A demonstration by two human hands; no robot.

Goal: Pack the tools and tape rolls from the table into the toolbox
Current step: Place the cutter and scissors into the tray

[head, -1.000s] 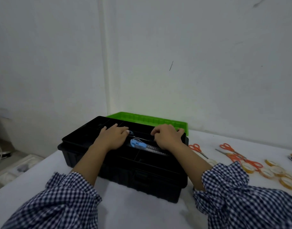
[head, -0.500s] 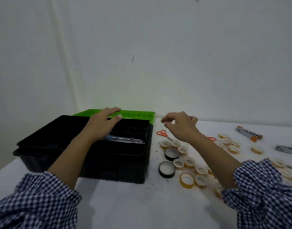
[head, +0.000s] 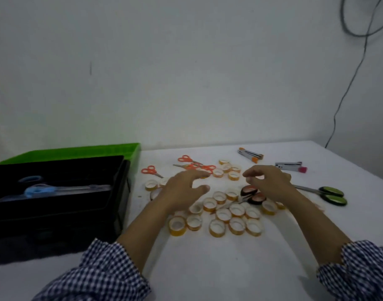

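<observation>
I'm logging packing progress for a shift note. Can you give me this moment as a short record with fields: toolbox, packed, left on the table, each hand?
Toolbox: black toolbox, open, on the table at the left, green lid behind it
Packed: blue-handled tool in the top tray
On the table: many yellow tape rolls, orange scissors, two staplers, green-handled scissors
Left hand: over the tape rolls, fingers loosely curved, holding nothing
Right hand: over the tape rolls, fingers loosely curled, holding nothing
</observation>
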